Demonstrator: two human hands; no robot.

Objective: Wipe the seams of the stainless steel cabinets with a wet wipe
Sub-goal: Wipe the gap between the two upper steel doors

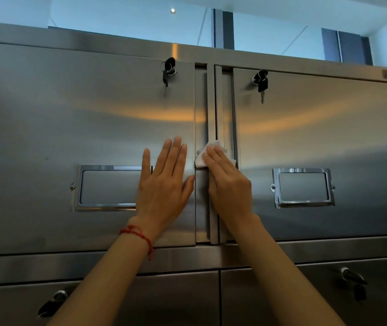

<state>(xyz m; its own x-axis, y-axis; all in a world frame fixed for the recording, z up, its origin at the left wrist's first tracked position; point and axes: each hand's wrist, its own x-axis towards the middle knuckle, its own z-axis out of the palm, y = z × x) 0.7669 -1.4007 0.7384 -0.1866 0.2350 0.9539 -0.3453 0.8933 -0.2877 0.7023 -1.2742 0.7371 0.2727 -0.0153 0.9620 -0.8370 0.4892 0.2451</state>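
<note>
Wipe (207, 153) sits bunched under the fingers of your right hand (227, 182), pressed flat against the vertical seam (212, 109) between the two upper doors of the stainless steel cabinets (46, 102). The right grip is not clamped: the fingers lie straight and together on the wipe, pinning it by pressure, which suits a sliding stroke along the channel. White folds show past the fingertips at 12 o'clock and 10 o'clock of the hand.

Your left hand (164, 182) lies flat, fingers apart and straight, on the left door just at 9 o'clock of the seam, holding nothing. In my judgement it is there to brace you and keep that door from flexing under the push.

The wipe is about halfway up the seam, so the length toward 12 o'clock, and the part below your wrist toward 6 o'clock, may yet need attention; the frame cannot show which is clean.

Keys (169, 69) hang in the left door's lock at 12 o'clock of your left hand; a second key (261, 84) hangs at 1 o'clock of the right hand. The label holders (303, 187) on both doors are blank. No brand, label or legible writing is visible anywhere.
</note>
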